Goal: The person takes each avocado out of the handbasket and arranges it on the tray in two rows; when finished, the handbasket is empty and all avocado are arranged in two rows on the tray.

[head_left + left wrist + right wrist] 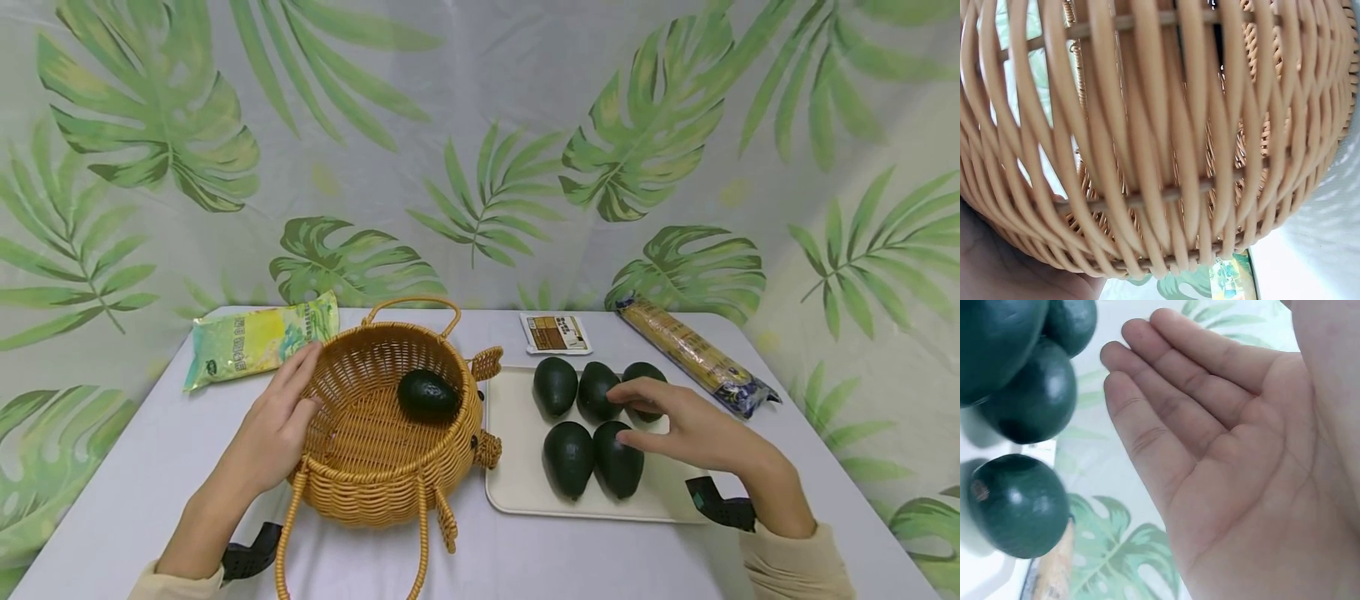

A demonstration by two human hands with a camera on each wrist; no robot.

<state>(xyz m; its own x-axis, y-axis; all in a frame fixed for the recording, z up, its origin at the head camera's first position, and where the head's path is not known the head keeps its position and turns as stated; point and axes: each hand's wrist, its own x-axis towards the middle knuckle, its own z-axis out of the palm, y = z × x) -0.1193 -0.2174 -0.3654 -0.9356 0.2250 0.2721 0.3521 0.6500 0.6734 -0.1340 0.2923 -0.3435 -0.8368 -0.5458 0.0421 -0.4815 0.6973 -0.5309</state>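
Observation:
My left hand (272, 429) rests against the left side of a round wicker basket (360, 496), its fingers fairly straight along the rim. One dark green avocado (427, 395) lies inside the basket, toward the right. My right hand (686, 427) hovers over the cream tray (517, 492), fingers extended and thumb apart, holding nothing. Several avocados lie on that tray in two rows; the hand is nearest the front right avocado (618, 462) and the back right avocado (645, 383). In the right wrist view the palm (1247, 469) faces the camera beside an avocado (1019, 506).
A green and yellow packet (258, 342) lies behind the basket at left. At the back stand a small white and brown packet (557, 334) and a long noodle-like package (693, 354) angled at right. The basket's front handle (423, 533) hangs toward me. A leaf-patterned cloth covers the wall.

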